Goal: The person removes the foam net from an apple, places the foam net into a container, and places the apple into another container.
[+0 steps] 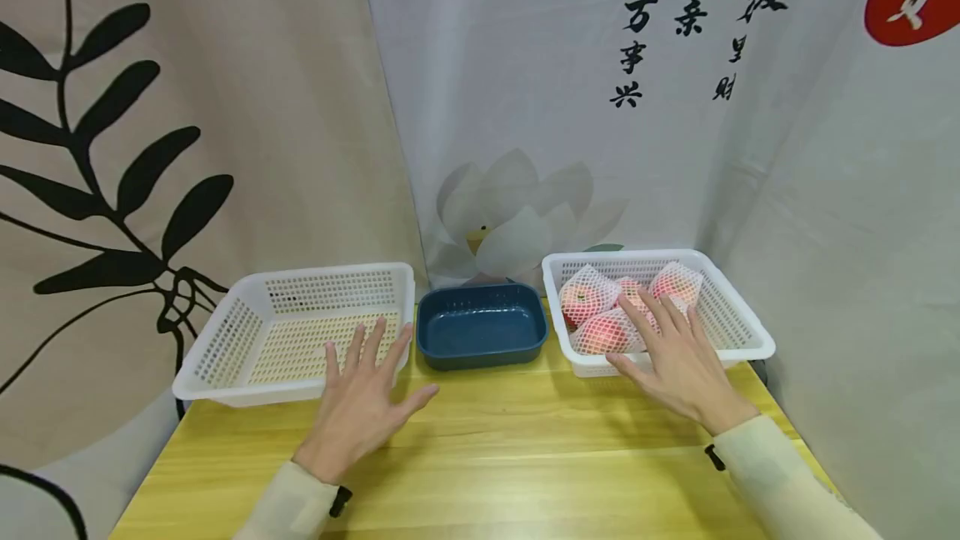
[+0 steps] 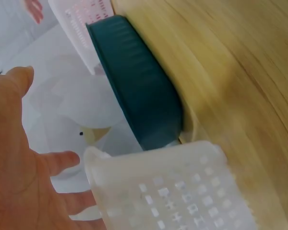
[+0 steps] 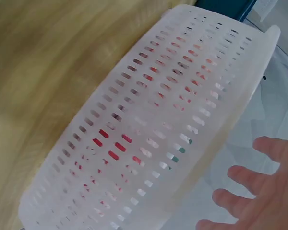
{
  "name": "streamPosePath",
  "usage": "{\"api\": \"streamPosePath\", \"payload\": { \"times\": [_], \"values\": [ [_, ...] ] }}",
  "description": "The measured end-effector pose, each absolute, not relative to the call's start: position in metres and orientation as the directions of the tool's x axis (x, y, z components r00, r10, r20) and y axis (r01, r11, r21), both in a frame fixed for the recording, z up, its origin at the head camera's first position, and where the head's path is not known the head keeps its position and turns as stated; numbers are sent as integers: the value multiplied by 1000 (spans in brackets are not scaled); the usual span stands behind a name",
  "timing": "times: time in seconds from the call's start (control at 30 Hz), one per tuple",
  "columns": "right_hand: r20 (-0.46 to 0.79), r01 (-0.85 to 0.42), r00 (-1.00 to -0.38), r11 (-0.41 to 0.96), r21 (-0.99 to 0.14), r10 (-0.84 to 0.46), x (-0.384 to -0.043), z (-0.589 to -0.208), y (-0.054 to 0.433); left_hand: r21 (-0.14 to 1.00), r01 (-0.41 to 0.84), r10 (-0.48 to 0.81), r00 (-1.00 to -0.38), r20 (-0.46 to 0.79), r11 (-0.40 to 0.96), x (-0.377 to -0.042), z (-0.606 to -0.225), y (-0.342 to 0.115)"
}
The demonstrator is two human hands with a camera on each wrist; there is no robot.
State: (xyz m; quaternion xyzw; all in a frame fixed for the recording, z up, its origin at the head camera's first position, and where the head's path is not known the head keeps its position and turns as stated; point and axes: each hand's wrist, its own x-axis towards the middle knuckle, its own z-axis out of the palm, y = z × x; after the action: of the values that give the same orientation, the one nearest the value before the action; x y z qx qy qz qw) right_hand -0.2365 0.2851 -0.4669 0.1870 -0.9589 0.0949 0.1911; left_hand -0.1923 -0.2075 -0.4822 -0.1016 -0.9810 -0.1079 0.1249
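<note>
My left hand (image 1: 358, 408) is spread with straight fingers over the front rim of a white slotted basket (image 1: 225, 340) on the left; nothing is in its grasp. In the left wrist view its fingers reach beside the wall of that basket (image 2: 163, 187). My right hand (image 1: 678, 361) stretches over the front of a second white basket (image 1: 738, 340), fingers extended above several round red fruits (image 1: 603, 333) in white foam nets. In the right wrist view, this basket's slotted wall (image 3: 134, 120) shows red through its holes, with the open fingers above the rim.
Between the baskets stands a dark blue rectangular dish (image 1: 480, 361). All three containers are at the back of a wooden table (image 1: 510, 457). Close behind them hangs a printed curtain (image 1: 510, 90) with a lotus and black characters.
</note>
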Motion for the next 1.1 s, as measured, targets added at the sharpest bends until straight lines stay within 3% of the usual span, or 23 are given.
{"api": "streamPosePath", "payload": {
  "times": [0.37,1.1],
  "values": [
    [376,-421,-856,900,-110,-354,-247,-454,281,186,283,213,-922,325,941,-193,-479,-182],
    [377,-501,-814,862,-74,-441,-271,-439,275,212,384,322,-906,276,899,-201,-482,-119]
  ]
}}
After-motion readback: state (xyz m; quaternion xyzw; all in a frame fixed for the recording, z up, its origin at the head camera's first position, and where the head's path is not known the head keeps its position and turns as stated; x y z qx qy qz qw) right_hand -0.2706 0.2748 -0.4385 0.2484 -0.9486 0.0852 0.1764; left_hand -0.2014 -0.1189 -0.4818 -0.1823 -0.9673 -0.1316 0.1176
